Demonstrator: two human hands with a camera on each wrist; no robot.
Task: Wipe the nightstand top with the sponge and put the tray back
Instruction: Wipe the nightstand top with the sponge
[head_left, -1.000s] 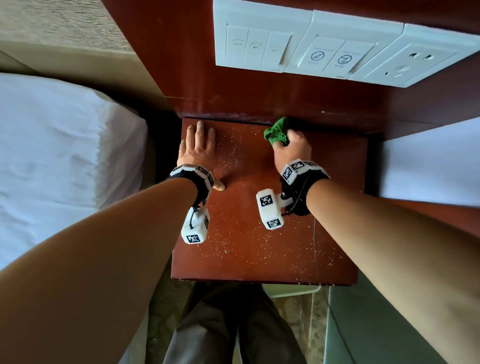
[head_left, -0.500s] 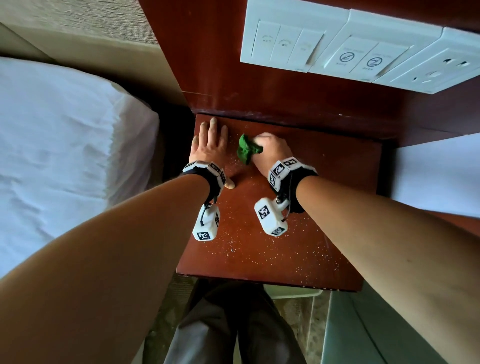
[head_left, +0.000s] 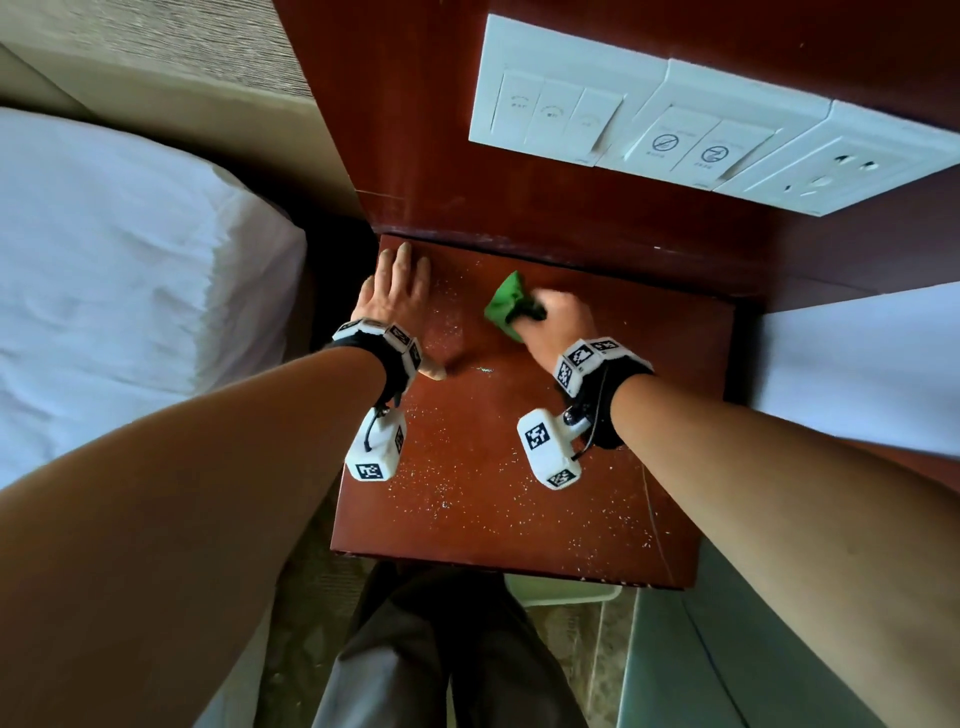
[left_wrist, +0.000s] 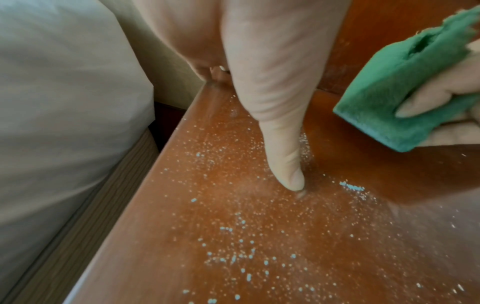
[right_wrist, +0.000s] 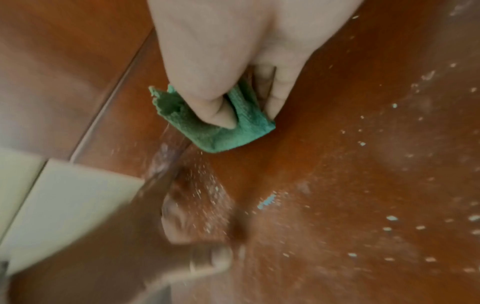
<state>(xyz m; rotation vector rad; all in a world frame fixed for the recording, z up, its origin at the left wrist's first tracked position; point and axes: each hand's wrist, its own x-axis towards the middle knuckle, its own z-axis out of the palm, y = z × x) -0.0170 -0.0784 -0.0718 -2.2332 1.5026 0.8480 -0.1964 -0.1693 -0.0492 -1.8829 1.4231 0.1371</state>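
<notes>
The reddish-brown nightstand top (head_left: 498, 499) is speckled with white crumbs (left_wrist: 241, 259), thickest on its left and front. My right hand (head_left: 553, 322) grips a green sponge (head_left: 506, 304) (left_wrist: 405, 98) (right_wrist: 221, 127) and presses it on the back middle of the top. My left hand (head_left: 397, 291) lies flat with straight fingers on the back left corner, its thumb (left_wrist: 288, 164) touching the wood among the crumbs. A pale tray (head_left: 563, 590) shows only as a strip below the nightstand's front edge.
A white bed (head_left: 119, 291) lies close on the left, another white bed (head_left: 857, 364) on the right. A wooden panel with white switches and a socket (head_left: 701, 135) rises behind the nightstand. My dark trouser legs (head_left: 447, 654) stand at the front edge.
My right hand swept the sponge left toward my left hand, then back toward the middle of the top. The left hand stayed flat on the back left corner.
</notes>
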